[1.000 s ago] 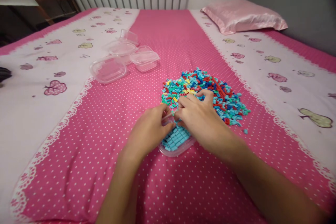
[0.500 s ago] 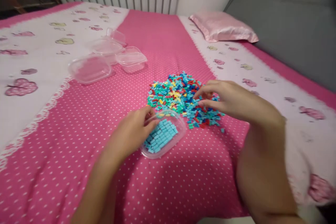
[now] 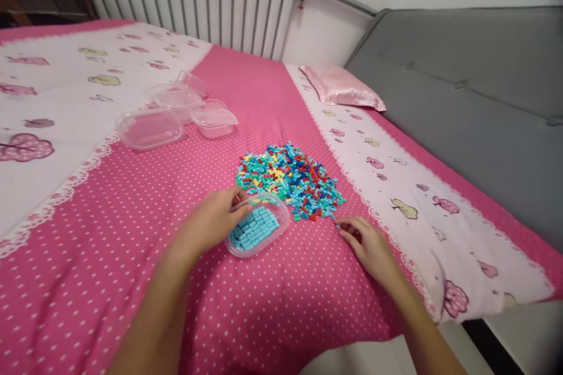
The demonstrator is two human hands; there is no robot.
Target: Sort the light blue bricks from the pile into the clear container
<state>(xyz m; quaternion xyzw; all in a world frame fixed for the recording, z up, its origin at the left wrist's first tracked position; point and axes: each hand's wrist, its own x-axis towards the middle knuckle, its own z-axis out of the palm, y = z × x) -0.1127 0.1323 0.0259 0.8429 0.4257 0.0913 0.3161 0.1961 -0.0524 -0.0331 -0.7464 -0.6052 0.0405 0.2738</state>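
Note:
My left hand grips the far left rim of a clear plastic container, thumb inside and fingers outside. Light-blue building bricks lie in neat rows in it, with a few yellow ones near its far side. Just beyond stands a loose pile of small bricks in blue, red, green and yellow. To the right of the pile, my right hand is low over the bedspread, thumb and forefinger closed at a tiny blue brick; the other fingers are curled.
Several clear plastic containers sit together farther back on the left. The pink dotted bedspread lies beneath everything. A pink pillow rests by the grey headboard; a white radiator is at the far edge.
My right hand has left the pile, moving down and nearer to the stray blue brick at its right edge. My left hand keeps hold of the container. The view has shifted and tilted.

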